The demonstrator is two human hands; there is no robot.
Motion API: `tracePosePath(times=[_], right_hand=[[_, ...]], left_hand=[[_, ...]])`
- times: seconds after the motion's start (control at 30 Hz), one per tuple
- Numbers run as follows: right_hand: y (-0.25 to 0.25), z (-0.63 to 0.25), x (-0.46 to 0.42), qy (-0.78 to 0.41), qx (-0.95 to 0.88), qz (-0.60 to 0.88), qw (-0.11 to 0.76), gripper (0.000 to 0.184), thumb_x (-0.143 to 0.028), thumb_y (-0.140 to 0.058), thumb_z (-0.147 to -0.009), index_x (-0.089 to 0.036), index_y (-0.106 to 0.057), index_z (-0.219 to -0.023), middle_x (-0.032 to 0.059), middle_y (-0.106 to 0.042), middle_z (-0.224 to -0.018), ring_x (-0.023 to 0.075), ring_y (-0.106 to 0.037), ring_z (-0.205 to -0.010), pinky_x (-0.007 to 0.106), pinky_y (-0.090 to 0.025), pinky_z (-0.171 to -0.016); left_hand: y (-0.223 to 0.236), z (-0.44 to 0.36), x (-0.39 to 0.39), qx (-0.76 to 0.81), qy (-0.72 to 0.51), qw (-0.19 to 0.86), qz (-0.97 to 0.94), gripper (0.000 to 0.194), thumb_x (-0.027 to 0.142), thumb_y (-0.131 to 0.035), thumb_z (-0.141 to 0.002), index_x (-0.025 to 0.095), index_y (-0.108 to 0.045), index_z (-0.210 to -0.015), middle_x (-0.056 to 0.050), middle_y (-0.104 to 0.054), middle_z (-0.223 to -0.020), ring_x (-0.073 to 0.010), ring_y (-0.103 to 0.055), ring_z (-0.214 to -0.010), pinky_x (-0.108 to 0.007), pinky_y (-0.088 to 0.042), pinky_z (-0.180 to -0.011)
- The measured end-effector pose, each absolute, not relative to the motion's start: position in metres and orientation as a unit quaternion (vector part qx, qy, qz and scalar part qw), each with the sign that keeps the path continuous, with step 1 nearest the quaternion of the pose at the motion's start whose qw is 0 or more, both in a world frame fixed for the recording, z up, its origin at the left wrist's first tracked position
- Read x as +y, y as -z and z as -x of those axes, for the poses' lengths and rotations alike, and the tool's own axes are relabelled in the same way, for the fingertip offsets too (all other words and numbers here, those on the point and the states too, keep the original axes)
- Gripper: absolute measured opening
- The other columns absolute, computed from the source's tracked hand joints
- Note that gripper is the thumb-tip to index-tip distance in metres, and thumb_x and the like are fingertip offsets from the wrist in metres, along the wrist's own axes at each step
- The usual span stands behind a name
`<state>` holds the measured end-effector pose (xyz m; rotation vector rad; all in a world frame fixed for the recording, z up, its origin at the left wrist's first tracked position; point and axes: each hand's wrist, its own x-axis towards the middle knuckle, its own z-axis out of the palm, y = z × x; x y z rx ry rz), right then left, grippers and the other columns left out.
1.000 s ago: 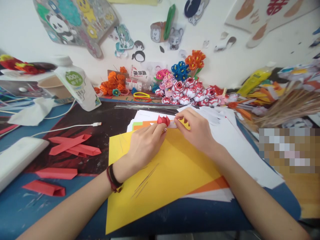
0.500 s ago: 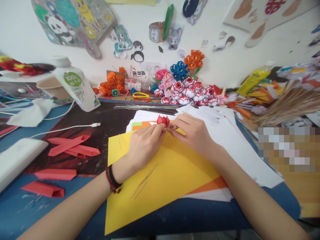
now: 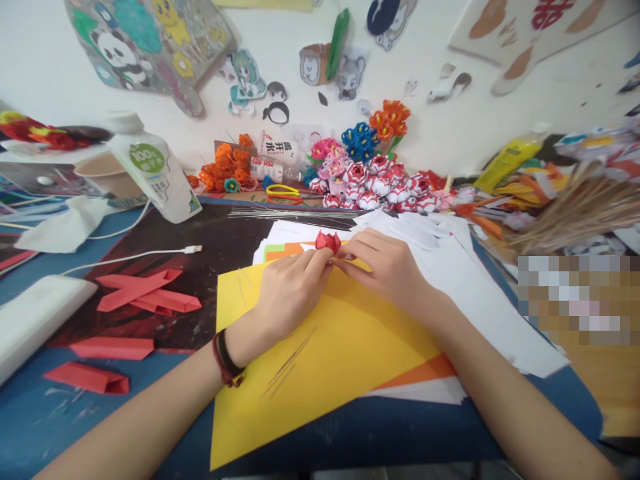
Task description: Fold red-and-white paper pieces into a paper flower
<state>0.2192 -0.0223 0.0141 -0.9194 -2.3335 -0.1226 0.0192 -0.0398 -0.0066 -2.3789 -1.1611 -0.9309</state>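
A small red paper flower [image 3: 328, 240] with pointed petals stands upright above the fingers of my left hand [image 3: 294, 287], which pinch it at its base. Close against it, my right hand [image 3: 387, 267] has thumb and forefinger pressed together beside the flower's base. Whatever those right fingertips hold is too small and hidden to make out. Both hands are over a yellow paper sheet [image 3: 320, 393], on which several thin wires [image 3: 289, 363] lie. Folded red paper strips [image 3: 150, 292] rest on the dark mat at left, with two more strips [image 3: 87, 379] nearer me.
Beneath the yellow sheet are orange and white papers [image 3: 500, 313]. Red-and-white paper flowers [image 3: 380, 183] and other craft flowers line the wall. A white bottle [image 3: 155, 167], a cable [image 3: 130, 259] and a white power bank [image 3: 43, 320] stand or lie at left. Thin sticks [image 3: 585, 193] fan out at right.
The fingertips of both hands have shifted very slightly around the base of the red flower, and the flower has turned a little. The rest looks the same.
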Motion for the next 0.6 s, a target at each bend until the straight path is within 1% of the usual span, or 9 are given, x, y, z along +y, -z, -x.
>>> tracePosePath(times=[0.33,0.6], right_hand=[[-0.0137,-0.2196,-0.0227,0.05,-0.889,0.342,0.3,0.016,-0.027,-0.05,-0.096,-0.019,-0.064,-0.094,0.0061,-0.068,-0.087,0.0186,-0.058,-0.082,0.031,-0.045,-0.073],[-0.0137,-0.2205,-0.023,0.029,-0.887,0.335,0.317,0.012,-0.025,-0.053,-0.094,-0.019,-0.063,-0.097,0.0049,-0.068,-0.09,0.018,-0.06,-0.083,0.031,-0.046,-0.074]], left_hand=[[0.0052,-0.0206,-0.0396,-0.402,0.328,0.175,0.837,0.012,0.022,-0.049,-0.097,0.018,-0.06,-0.101,0.0,-0.073,-0.081,-0.0116,-0.066,-0.066,-0.024,-0.04,-0.057],[0.0053,-0.0194,-0.041,-0.395,0.333,0.177,0.838,0.011,0.021,-0.05,-0.096,0.018,-0.06,-0.101,0.0,-0.073,-0.081,-0.0118,-0.065,-0.065,-0.024,-0.04,-0.056]])
